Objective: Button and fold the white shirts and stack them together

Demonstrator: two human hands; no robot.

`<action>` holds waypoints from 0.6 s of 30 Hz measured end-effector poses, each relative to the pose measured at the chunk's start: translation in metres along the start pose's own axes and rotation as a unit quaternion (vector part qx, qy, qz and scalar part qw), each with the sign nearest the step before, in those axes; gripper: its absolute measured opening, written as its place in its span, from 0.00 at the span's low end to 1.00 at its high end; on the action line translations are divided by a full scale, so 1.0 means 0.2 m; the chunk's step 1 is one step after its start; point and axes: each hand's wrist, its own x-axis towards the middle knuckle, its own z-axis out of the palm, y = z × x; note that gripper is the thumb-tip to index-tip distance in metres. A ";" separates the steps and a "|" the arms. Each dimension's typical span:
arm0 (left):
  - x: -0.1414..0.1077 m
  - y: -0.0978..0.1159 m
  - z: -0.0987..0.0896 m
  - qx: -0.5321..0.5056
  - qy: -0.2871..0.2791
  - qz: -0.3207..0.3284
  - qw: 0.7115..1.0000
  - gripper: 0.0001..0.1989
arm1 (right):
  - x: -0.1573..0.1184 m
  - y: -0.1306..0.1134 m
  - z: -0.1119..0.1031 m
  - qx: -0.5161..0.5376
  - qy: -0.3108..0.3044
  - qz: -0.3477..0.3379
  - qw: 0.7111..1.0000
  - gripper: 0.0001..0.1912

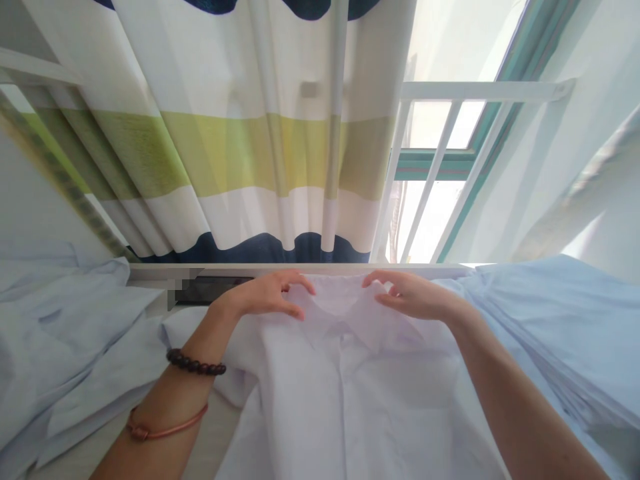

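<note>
The lower part of the white shirt [350,400] runs off the bottom of the frame, so its hem cannot be seen. The fingertips of the left hand [265,297] and the right hand [415,297] curl into the collar [345,307], and how firmly they pinch it is unclear. Both forearms are cut by the bottom edge. A pixelated patch [185,287] at centre left blurs whatever lies beside the dark object [215,290] there, itself partly behind the left hand. The pale blue cloth [60,333] at left and the blue stack [560,333] at right spill past the frame edges. The curtain [240,147] hides the window behind it.
</note>
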 end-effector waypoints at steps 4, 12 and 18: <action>0.00 0.04 -0.01 0.027 0.054 -0.004 0.998 0.09 | -0.02 -0.02 -0.02 -0.032 0.032 -0.003 0.999 0.09; 0.04 0.07 0.01 -0.011 0.246 0.030 0.969 0.13 | 0.01 -0.04 -0.03 0.014 0.204 -0.004 0.979 0.19; 0.08 0.01 0.08 0.066 0.232 0.031 0.970 0.08 | 0.05 -0.01 0.03 -0.002 0.174 -0.007 0.985 0.16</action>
